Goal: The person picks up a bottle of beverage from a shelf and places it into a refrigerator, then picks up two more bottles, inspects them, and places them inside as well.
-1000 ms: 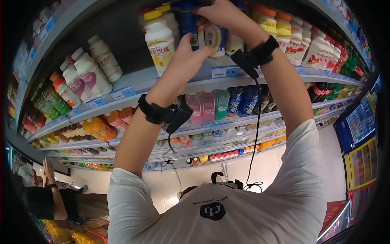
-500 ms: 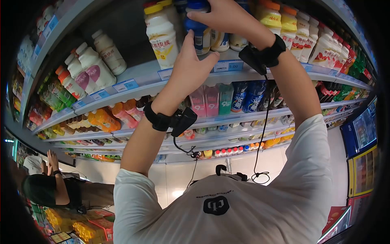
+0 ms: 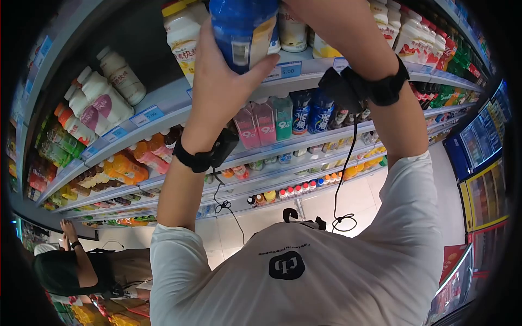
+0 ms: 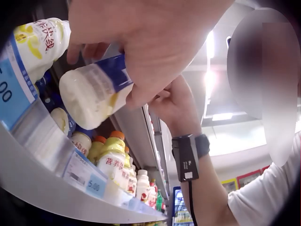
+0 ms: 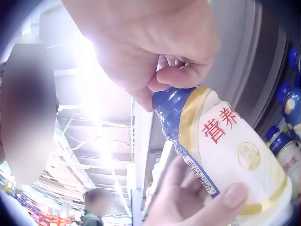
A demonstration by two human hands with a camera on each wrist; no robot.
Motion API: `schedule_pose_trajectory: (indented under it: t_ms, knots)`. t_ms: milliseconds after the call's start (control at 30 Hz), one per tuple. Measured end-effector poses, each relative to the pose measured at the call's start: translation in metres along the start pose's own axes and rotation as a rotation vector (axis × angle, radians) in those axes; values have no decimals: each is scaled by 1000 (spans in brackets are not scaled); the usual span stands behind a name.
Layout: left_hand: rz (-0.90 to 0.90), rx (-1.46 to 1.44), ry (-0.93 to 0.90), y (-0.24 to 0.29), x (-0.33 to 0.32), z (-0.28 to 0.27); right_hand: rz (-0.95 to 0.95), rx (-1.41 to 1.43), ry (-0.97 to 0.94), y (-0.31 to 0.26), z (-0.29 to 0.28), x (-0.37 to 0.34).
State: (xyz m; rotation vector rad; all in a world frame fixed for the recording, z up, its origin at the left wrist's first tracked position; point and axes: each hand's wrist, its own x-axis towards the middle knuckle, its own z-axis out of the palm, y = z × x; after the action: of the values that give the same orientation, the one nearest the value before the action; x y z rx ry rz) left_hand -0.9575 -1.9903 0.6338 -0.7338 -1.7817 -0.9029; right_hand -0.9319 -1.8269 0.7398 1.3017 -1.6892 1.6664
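Observation:
Close in front of me at the top of the head view is a drink bottle (image 3: pixel 244 38) with a blue neck and a white and gold label. My left hand (image 3: pixel 220 76) grips its lower body, thumb on one side and fingers on the other. In the right wrist view my right hand (image 5: pixel 174 56) curls its fingers round the bottle's blue cap end. The bottle (image 4: pixel 94 92) lies tilted between both hands in the left wrist view, its pale base toward that camera. Beside it on the shelf stands a white yogurt-drink bottle (image 3: pixel 182 38) with a yellow cap.
The upper shelf edge (image 3: pixel 157 117) carries blue price tags (image 3: pixel 288 70). White bottles (image 3: pixel 111 103) stand at its left, more bottles (image 3: pixel 416 41) at its right. Pink drinks (image 3: pixel 247 130) fill the shelf below. A cable (image 3: pixel 348 168) hangs from my right wrist. Another person (image 3: pixel 76 271) is at lower left.
Both hands have brought the blue-topped bottle off the shelf row and toward me, so it appears larger. My left hand, earlier beside the bottle, now grips its lower body.

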Motion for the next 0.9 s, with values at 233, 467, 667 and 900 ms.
schedule_pose_trajectory:
  t_ms: [233, 467, 667, 900]
  knots:
    - [-379, -528, -186, 26, -79, -5, 68, -112, 145, 31, 31, -59]
    - [-891, -1431, -615, -9, -176, -27, 688, 179, 6, 69, 65, -186]
    - [-1334, -1628, -709, -13, -240, -36, 954, 369, 422, 88, 127, -258]
    - [-1075, -982, -758, 8, -274, -35, 936, 360, 691, 102, 153, -293]
